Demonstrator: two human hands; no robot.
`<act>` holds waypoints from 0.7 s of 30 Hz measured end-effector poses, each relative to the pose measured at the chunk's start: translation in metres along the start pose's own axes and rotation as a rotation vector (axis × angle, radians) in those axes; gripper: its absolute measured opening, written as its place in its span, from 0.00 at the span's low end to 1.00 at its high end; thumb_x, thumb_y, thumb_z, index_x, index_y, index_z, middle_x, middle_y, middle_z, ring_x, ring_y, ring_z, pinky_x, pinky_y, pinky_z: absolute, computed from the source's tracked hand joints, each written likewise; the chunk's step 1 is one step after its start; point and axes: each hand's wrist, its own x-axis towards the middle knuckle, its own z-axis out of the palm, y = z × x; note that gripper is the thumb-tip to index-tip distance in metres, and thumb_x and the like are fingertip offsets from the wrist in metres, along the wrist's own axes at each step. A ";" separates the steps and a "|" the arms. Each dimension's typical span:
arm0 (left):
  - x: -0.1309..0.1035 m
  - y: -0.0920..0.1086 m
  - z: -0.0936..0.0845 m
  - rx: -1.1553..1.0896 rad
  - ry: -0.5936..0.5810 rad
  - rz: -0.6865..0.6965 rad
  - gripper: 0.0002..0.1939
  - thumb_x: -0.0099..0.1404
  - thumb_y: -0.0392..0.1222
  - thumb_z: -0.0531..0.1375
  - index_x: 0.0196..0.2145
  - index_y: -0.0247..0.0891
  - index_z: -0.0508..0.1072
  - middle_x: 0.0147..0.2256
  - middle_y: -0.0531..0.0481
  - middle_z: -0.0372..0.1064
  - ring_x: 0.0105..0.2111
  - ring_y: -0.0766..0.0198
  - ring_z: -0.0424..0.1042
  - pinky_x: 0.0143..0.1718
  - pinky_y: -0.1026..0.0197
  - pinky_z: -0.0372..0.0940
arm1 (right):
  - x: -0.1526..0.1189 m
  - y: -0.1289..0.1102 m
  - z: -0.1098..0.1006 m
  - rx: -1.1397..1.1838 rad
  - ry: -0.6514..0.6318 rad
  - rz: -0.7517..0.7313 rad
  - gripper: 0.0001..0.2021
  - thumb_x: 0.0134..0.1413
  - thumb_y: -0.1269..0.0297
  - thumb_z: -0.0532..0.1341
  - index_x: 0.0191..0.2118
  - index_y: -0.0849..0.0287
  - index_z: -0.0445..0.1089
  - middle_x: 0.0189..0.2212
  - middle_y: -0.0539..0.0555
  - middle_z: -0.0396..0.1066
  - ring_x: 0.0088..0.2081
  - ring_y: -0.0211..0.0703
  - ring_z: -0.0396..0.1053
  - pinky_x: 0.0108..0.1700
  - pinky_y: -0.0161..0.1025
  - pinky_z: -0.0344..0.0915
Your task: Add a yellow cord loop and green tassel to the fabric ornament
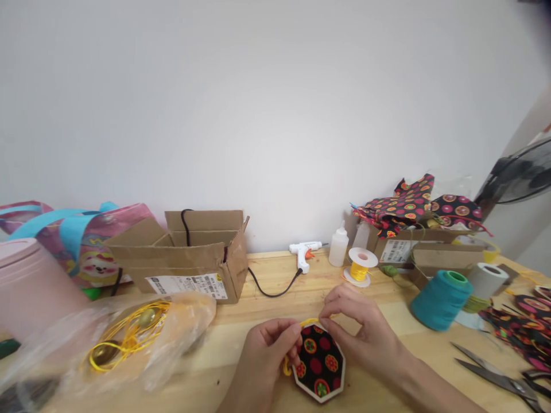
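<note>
A hexagonal fabric-covered panel [316,364], black with red, orange and green medallions inside a pale rim, is sitting between the two hands toward the near side of the wooden table [267,295]; whether its underside is touching the wood, I cannot tell. The left hand [273,355] is gripping its left edge, thumb and fingers closing there and on a yellow cord [309,322], which is running along the panel's far edge. The right hand [365,327] is pinching that cord between thumb and forefinger at the far right of the rim, its other fingers curving loosely above. The panel's long axis is running from the table's back edge toward the person, leaning slightly, with one blunt corner pointing nearward. Bare wood is stretching beyond the hands — back to the white glue gun [303,252], the squeeze bottle [338,246] and the yellow-thread spool [359,269] near the back edge. On the left, a plastic bag [181,321] with yellow cords is limiting the room; on the right, past the forearm, scissors [499,376] are lying with their blades pointing leftward, and a teal thread cone [439,304] is standing behind them.
</note>
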 end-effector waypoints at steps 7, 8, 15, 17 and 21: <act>-0.003 0.001 0.003 -0.114 -0.108 -0.075 0.12 0.55 0.41 0.58 0.19 0.31 0.69 0.15 0.56 0.59 0.16 0.74 0.56 0.19 0.70 0.52 | 0.001 0.007 0.005 -0.059 0.082 0.072 0.05 0.50 0.71 0.56 0.27 0.58 0.68 0.25 0.52 0.66 0.30 0.40 0.63 0.33 0.38 0.59; -0.003 0.002 0.003 -0.116 -0.113 -0.078 0.12 0.54 0.41 0.58 0.19 0.31 0.70 0.15 0.56 0.59 0.16 0.74 0.56 0.19 0.70 0.52 | 0.001 0.007 0.006 -0.056 0.089 0.082 0.05 0.50 0.70 0.56 0.27 0.58 0.68 0.25 0.52 0.66 0.30 0.40 0.63 0.32 0.37 0.59; -0.004 0.004 0.004 -0.183 -0.129 -0.084 0.11 0.54 0.40 0.59 0.19 0.30 0.70 0.15 0.55 0.59 0.16 0.75 0.57 0.20 0.71 0.53 | -0.002 0.003 0.005 0.015 0.030 -0.001 0.05 0.48 0.73 0.56 0.29 0.58 0.67 0.26 0.51 0.66 0.30 0.39 0.63 0.32 0.36 0.59; -0.003 0.005 0.004 -0.206 -0.128 -0.087 0.11 0.54 0.39 0.59 0.19 0.30 0.70 0.16 0.55 0.60 0.17 0.75 0.57 0.20 0.71 0.53 | -0.001 0.002 0.005 0.015 0.004 -0.006 0.05 0.48 0.74 0.55 0.29 0.59 0.67 0.26 0.51 0.66 0.30 0.38 0.63 0.32 0.36 0.59; -0.003 0.005 0.004 -0.251 -0.087 -0.099 0.08 0.52 0.38 0.61 0.20 0.30 0.72 0.18 0.54 0.62 0.18 0.75 0.58 0.21 0.72 0.55 | -0.001 0.001 0.007 0.005 -0.059 0.053 0.06 0.47 0.75 0.55 0.27 0.58 0.68 0.24 0.51 0.67 0.29 0.38 0.63 0.32 0.35 0.59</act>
